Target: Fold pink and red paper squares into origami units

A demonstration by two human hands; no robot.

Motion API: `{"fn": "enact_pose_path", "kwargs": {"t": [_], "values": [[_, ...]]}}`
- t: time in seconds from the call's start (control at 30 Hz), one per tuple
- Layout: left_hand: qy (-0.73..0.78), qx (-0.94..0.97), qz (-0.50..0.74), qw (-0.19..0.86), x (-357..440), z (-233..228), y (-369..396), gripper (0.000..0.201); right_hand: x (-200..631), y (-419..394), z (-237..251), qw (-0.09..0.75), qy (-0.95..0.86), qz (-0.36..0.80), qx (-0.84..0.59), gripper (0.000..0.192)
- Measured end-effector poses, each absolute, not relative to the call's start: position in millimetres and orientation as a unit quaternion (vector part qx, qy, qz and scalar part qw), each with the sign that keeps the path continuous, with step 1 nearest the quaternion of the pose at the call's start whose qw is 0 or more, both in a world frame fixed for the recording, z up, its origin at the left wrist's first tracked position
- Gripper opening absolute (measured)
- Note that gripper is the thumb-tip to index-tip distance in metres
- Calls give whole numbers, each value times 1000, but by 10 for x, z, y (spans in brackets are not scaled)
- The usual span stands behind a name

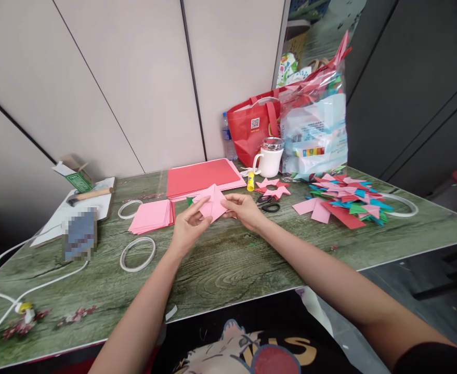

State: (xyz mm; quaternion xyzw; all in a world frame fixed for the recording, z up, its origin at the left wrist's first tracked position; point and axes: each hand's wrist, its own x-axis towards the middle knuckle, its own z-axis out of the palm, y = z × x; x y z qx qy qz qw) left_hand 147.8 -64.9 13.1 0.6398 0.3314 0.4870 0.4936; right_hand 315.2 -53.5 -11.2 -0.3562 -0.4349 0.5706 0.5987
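A pink sheet of paper, partly folded with creases and a pointed top, is held up just over the table between both hands. My left hand pinches its left side and lower edge between thumb and fingers. The right edge is gripped by my right hand, thumb and fingertips closed on it. To the left of my left hand lies a stack of pink paper squares. Behind the held sheet are larger red and pink sheets. Black-handled scissors lie just beyond my right hand, partly covered.
A pink-and-red folded paper ring, a yellow glue stick and a white lidded mug stand or lie behind. Folded coloured pieces are heaped at right. White rings, a hammer and a cable occupy the left.
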Motion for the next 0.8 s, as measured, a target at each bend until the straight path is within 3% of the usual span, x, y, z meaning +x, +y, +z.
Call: {"fn": "enact_pose_path", "kwargs": {"t": [0.23,0.43,0.67,0.8], "values": [[424,592,526,439,1436,87,-581,30,3133,-583,-66,584,-470,549,-370,31],[424,620,505,424,1434,76,-577,24,3133,-593,-51,594,-481,523,-378,35],[387,582,517,494,1467,93,-602,55,3129,-613,-27,570,-518,504,-390,28],[405,574,492,514,1471,56,-595,33,3118,-636,-27,546,-551,501,-383,26]]}}
